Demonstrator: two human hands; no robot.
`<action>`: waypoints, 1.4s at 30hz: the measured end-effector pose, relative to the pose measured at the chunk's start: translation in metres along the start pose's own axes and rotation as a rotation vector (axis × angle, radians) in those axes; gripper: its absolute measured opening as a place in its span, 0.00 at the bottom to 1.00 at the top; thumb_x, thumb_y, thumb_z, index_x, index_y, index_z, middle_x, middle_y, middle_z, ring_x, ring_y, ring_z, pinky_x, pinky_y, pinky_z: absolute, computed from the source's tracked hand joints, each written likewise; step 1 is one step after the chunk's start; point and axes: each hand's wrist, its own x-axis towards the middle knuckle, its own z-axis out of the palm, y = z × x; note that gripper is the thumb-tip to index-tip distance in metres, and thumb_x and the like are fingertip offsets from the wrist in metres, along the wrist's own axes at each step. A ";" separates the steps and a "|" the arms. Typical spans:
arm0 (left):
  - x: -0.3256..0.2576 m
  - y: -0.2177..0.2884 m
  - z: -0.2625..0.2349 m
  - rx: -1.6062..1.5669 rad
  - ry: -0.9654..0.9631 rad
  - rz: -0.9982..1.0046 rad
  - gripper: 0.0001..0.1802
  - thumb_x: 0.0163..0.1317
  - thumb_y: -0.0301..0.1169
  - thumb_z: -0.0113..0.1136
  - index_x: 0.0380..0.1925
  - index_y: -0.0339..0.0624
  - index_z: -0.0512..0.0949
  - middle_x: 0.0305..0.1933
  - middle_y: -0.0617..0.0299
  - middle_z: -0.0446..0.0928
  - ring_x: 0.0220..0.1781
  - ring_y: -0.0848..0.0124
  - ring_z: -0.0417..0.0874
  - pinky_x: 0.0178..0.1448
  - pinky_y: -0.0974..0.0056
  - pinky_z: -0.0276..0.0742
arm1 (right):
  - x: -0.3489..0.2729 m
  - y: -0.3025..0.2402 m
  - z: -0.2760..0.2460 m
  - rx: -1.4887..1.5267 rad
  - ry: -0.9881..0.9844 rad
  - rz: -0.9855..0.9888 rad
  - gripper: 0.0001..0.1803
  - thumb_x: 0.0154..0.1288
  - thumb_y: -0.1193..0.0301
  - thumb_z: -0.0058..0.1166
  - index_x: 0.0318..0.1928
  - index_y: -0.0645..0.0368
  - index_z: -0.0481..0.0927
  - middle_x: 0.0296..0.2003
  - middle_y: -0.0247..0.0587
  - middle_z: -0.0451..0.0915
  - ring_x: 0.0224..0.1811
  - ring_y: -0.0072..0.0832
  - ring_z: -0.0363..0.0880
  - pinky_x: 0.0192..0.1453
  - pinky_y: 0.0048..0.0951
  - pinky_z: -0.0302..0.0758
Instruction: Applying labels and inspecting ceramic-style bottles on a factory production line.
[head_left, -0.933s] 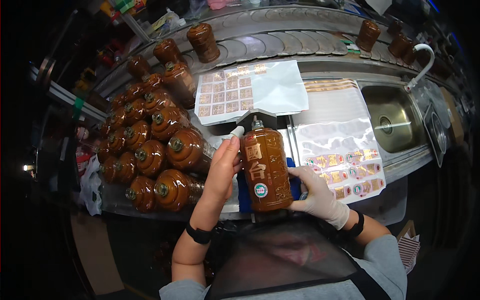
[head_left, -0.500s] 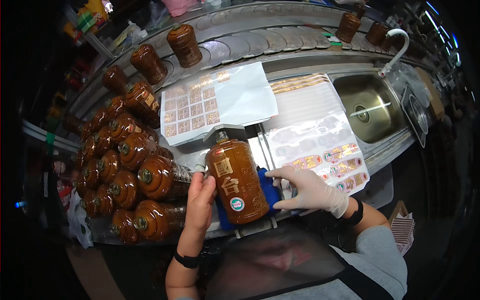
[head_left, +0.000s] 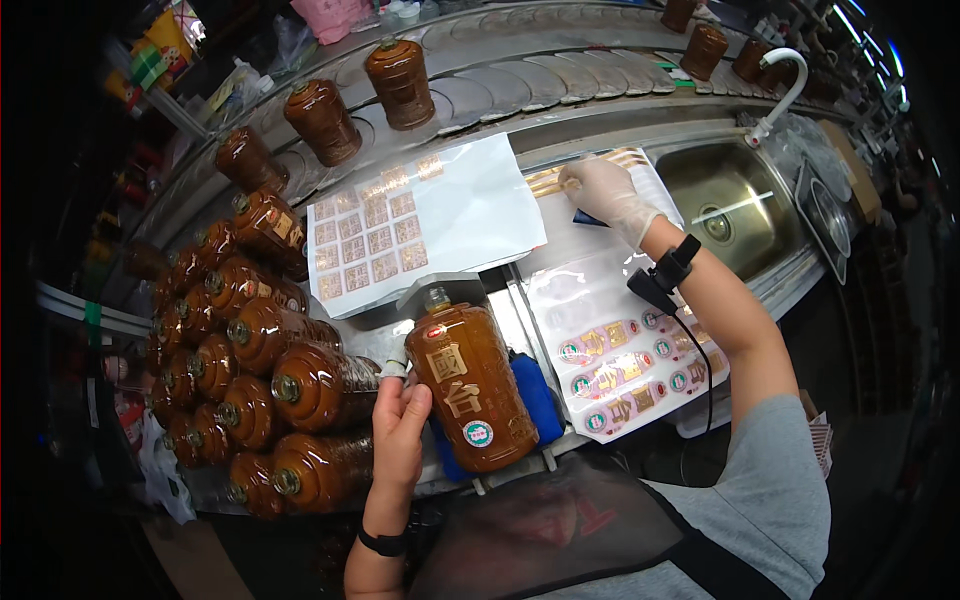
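Observation:
A brown glazed bottle [head_left: 470, 395] with gold characters and a round green-and-white sticker lies on a blue pad [head_left: 537, 395], its neck pointing away from me. Along its left side, my bare left hand [head_left: 400, 425] holds it, thumb near the front edge; a small white piece shows by the fingertips. My right hand [head_left: 610, 195], in a pale glove, reaches far out over a label sheet [head_left: 580, 245]. Its fingers are pinched together at the gold strips [head_left: 548, 183] along the sheet's far edge. A small dark blue thing [head_left: 588, 218] shows under the palm, partly hidden.
Several brown bottles [head_left: 315, 385] lie stacked at left. A sheet of square gold labels [head_left: 480, 215] lies beyond the bottle; clear sheets of shaped stickers [head_left: 612, 380] lie at right. A sink [head_left: 770, 215] with a white tap [head_left: 795, 90] stands farther right. Bottles stand on the curved conveyor [head_left: 480, 95] behind.
My right hand has left the bottle's right side and moved far forward to the gold strips. My left hand stays at the bottle. The whole view has shifted slightly.

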 end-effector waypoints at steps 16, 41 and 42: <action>0.002 -0.002 -0.002 0.005 -0.021 0.022 0.29 0.74 0.35 0.54 0.69 0.32 0.61 0.58 0.57 0.78 0.54 0.75 0.80 0.59 0.68 0.75 | 0.006 -0.006 0.004 0.009 -0.017 -0.054 0.06 0.58 0.70 0.57 0.35 0.54 0.84 0.38 0.44 0.84 0.45 0.44 0.83 0.48 0.41 0.78; 0.001 -0.006 0.000 0.059 -0.001 0.068 0.22 0.77 0.37 0.51 0.65 0.36 0.68 0.49 0.69 0.78 0.41 0.85 0.73 0.44 0.75 0.69 | -0.096 -0.033 -0.049 0.363 -0.194 -0.099 0.09 0.59 0.70 0.59 0.38 0.59 0.85 0.28 0.44 0.83 0.32 0.34 0.82 0.42 0.32 0.77; 0.000 -0.005 0.002 0.058 0.008 0.070 0.22 0.77 0.37 0.50 0.64 0.36 0.69 0.48 0.69 0.78 0.41 0.85 0.73 0.44 0.76 0.69 | -0.096 -0.033 -0.049 0.346 -0.184 -0.082 0.09 0.59 0.70 0.59 0.38 0.59 0.85 0.28 0.44 0.83 0.32 0.34 0.82 0.42 0.32 0.77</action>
